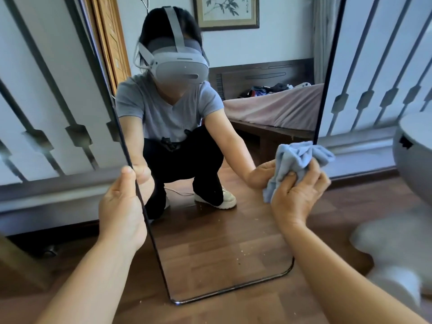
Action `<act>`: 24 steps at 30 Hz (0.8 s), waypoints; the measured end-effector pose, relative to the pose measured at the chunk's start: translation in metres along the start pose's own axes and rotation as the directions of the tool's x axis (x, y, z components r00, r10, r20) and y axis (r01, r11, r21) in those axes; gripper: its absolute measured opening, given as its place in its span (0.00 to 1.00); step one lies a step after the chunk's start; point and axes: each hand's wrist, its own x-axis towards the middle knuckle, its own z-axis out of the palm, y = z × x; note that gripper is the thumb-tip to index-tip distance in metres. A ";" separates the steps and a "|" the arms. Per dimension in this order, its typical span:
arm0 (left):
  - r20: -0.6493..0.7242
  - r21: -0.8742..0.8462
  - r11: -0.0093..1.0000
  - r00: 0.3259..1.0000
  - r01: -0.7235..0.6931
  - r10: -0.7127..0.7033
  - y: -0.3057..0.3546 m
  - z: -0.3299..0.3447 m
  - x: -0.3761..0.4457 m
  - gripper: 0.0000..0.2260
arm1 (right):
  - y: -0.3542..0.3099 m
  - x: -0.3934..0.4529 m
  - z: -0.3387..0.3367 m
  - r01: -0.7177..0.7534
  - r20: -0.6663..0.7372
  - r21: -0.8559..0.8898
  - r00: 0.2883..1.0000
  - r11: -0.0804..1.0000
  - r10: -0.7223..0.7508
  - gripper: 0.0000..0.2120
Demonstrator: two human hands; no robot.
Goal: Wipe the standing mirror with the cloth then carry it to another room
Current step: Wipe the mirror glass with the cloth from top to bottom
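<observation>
The standing mirror (222,258) rises upright from the wooden floor right in front of me, with a thin black frame and rounded lower corners. My left hand (120,206) grips its left edge, thumb on the front of the frame. My right hand (297,195) holds a bunched light blue cloth (294,160) pressed against the glass near the right edge, at mid height. Small specks dot the lower glass. The mirror reflects a crouching person and a bed behind.
A white wall with grey slatted panels (51,108) stands behind the mirror on both sides. A round grey-white object (413,155) sits close on the right, with a blurred pale shape (392,249) below it. Wooden floor (339,206) surrounds the mirror's base.
</observation>
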 end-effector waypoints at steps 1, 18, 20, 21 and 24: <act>-0.007 0.003 1.000 1.000 -0.001 0.001 -0.001 0.000 0.000 0.14 | 0.000 -0.013 0.002 0.027 0.034 -0.009 0.999 1.000 -0.027 0.20; 0.046 0.007 1.000 0.999 0.014 -0.014 -0.003 -0.005 0.001 0.13 | 0.025 -0.025 -0.008 -0.134 0.037 0.043 0.991 0.990 0.132 0.20; 0.062 0.002 0.999 0.997 0.037 -0.037 -0.008 -0.008 -0.003 0.13 | 0.014 -0.047 0.000 -0.085 0.095 0.053 0.992 0.995 0.080 0.13; 0.068 0.000 0.999 0.996 0.049 -0.049 -0.011 -0.009 -0.005 0.13 | 0.007 -0.061 0.005 -0.027 0.152 0.049 0.988 0.998 0.020 0.11; 0.071 0.004 0.998 0.996 0.058 -0.058 -0.016 -0.011 -0.005 0.12 | -0.016 -0.108 0.020 0.148 0.377 0.047 0.913 0.988 -0.154 0.12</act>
